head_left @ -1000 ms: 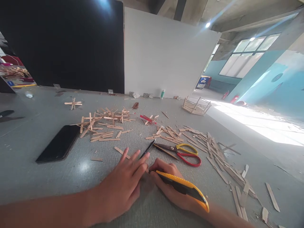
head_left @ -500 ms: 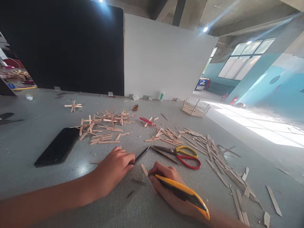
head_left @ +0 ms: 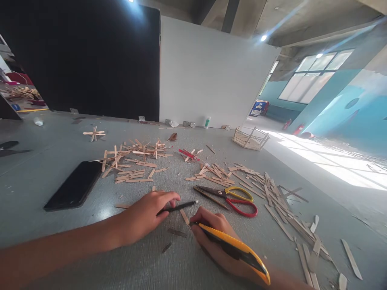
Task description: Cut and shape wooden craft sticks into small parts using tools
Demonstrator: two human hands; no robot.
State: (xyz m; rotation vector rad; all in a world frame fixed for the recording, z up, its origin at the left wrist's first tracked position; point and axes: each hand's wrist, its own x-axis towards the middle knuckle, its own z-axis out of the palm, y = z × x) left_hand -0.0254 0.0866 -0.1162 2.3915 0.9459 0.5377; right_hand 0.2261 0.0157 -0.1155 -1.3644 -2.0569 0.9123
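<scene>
My left hand (head_left: 152, 213) is curled around a slim black pencil (head_left: 181, 206) with a pale tip, which points right; one finger is lifted off it. My right hand (head_left: 211, 235) grips a yellow and black utility knife (head_left: 234, 247), its body slanting back over the palm. At the right fingertips, a short piece of craft stick (head_left: 184, 217) sticks out; I cannot tell whether it is pinched or just lies there. Two dark slivers, one of them a flat strip (head_left: 177, 232), lie between the hands. Beyond the right hand, scissors (head_left: 225, 193) with yellow and red handles lie beside a thin pointed stick (head_left: 214, 198).
A black phone (head_left: 74, 185) lies at left. Craft stick piles spread across the middle (head_left: 130, 175) and down the right side (head_left: 290, 217). Farther back stand a small star-shaped stick assembly (head_left: 94, 133), a glue stick (head_left: 207, 122) and a fenced stick model (head_left: 250, 139). Upright panels (head_left: 211, 72) close off the back.
The pencil has swung to a flatter angle, its pale tip now nearer my right hand. My left fingers have loosened and one has lifted. My right hand and the knife have barely moved.
</scene>
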